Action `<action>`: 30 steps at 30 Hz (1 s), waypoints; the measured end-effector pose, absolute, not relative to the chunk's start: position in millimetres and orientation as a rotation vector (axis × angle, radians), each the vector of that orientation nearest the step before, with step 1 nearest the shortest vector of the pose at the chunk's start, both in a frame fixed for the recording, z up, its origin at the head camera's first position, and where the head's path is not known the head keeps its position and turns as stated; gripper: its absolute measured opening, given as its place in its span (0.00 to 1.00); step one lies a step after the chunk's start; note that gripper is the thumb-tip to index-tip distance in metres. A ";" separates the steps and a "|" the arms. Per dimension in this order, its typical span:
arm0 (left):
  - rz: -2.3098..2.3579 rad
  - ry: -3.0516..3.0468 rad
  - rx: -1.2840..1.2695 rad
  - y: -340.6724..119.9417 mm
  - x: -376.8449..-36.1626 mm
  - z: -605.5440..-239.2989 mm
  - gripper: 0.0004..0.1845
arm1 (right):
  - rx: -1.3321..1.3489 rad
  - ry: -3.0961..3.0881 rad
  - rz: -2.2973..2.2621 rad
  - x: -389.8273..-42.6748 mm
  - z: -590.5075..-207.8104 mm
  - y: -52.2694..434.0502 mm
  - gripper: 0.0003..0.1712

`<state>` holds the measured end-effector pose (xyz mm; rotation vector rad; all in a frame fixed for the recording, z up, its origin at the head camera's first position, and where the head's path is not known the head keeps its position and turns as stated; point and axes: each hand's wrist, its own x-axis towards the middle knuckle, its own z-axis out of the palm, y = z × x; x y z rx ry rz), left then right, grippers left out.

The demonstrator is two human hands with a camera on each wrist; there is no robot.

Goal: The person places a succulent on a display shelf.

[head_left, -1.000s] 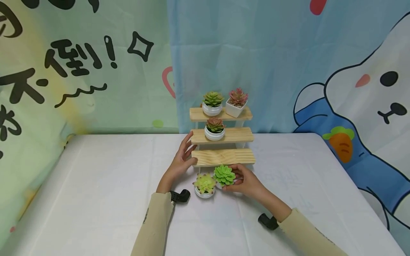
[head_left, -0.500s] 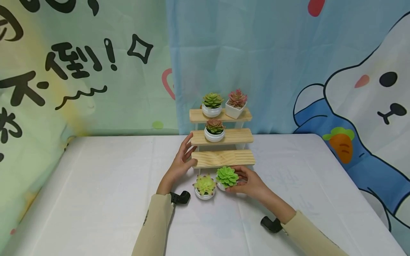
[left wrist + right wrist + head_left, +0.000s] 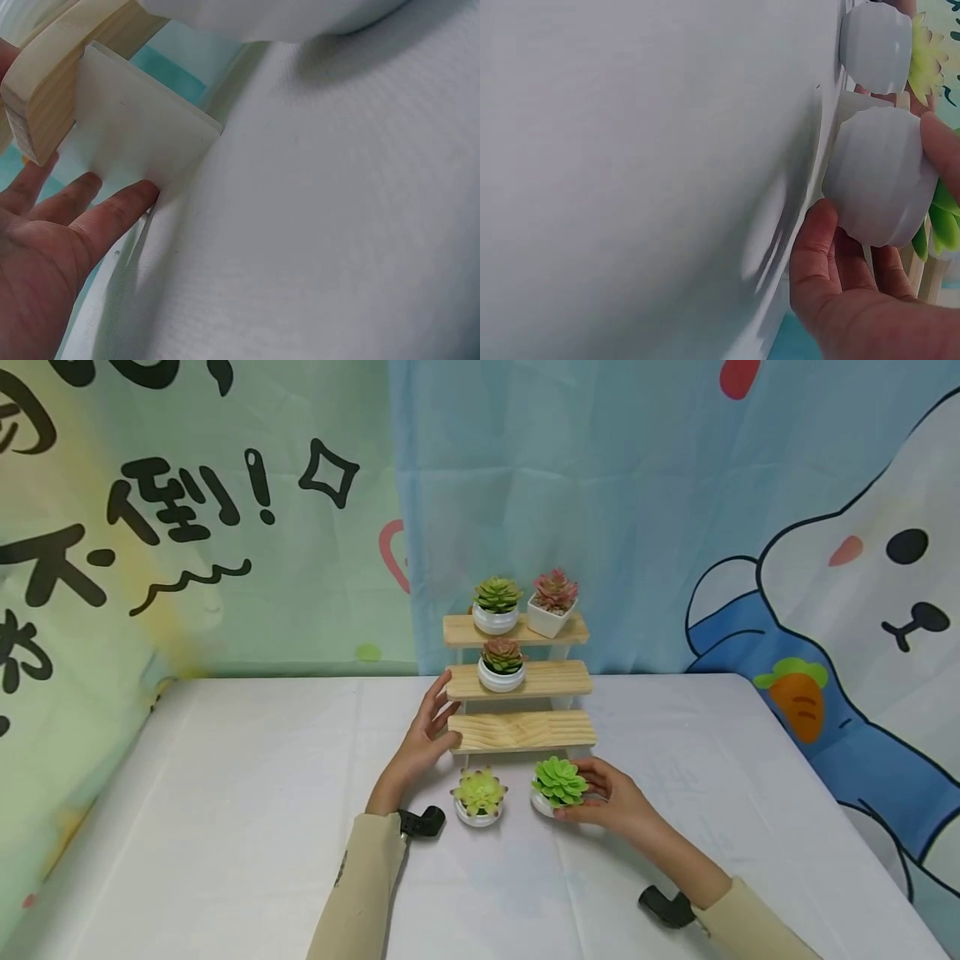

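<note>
My right hand (image 3: 617, 797) holds a small white pot with a bright green succulent (image 3: 559, 782), low in front of the stand's lower right end. In the right wrist view, thumb and fingers go round this white pot (image 3: 881, 176). At the left side of a three-tier wooden display stand (image 3: 521, 732) is my left hand (image 3: 420, 742), thumb at the bottom shelf's end. The left wrist view has its straight fingers (image 3: 112, 217) against the stand's white side panel (image 3: 142, 120). A yellow-green potted succulent (image 3: 480, 795) stands on the table, left of the held one.
On the top shelf stand a green succulent (image 3: 497, 602) in a round pot and a reddish one (image 3: 553, 600) in a square pot. A brown-green succulent (image 3: 502, 662) sits on the middle shelf. White cloth (image 3: 247, 827) covers the table; a printed backdrop (image 3: 615, 510) hangs behind.
My right hand has moved to the right with the bright green potted succulent, away from the yellow-green one. The left hand and the stand stay as they were.
</note>
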<state>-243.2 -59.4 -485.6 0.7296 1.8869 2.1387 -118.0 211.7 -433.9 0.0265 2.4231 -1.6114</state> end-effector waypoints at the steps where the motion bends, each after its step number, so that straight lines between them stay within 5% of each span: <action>1: 2.140 1.884 0.731 -59.6 -243.4 -485.7 0.49 | 0.029 2.429 -1.602 -116.3 -433.4 213.8 0.42; 18: 2.134 1.851 0.726 -64.1 -233.6 -460.1 0.48 | 0.004 2.437 -1.645 -119.1 -414.9 222.1 0.43; 30: 2.158 1.877 0.745 -58.8 -243.2 -484.4 0.49 | 0.037 2.567 -1.619 -149.4 -379.3 227.1 0.41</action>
